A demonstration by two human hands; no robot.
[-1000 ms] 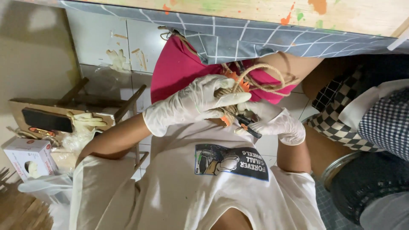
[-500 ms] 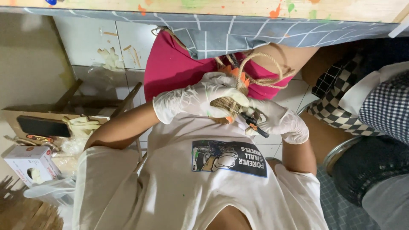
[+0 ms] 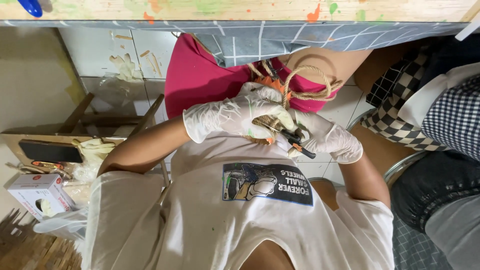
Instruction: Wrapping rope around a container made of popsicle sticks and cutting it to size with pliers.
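Rope (image 3: 306, 82), tan and twisted, loops up over the pink shorts (image 3: 200, 80) and runs down into both gloved hands, right in front of the person's chest. Head view, looking straight down: the left hand (image 3: 235, 117) in its white glove is wrapped around a wound bundle of that rope, fingers curled over it, closed tight on the coils. The right hand (image 3: 327, 140), gloved too, sits just beside it, touching, clamped on a small black-and-orange tool (image 3: 295, 142) whose tip pokes out between the two hands and lies against the bundle. So the hands are together, pressed close, low over the lap.

The white T-shirt (image 3: 210, 220) with a dark print fills the lower frame. Above, the desk (image 3: 240, 10) edge shows paint splashes, with a grey grid-lined cloth (image 3: 280, 37) hanging from it. Off to the left on the floor, a wooden frame (image 3: 90, 117), a dark phone-like slab (image 3: 50, 151) on a cardboard tray, and a small white box (image 3: 37, 195). On the right, another person's checkered clothing (image 3: 400, 120) and dark trousers (image 3: 435, 185), well apart from the hands.
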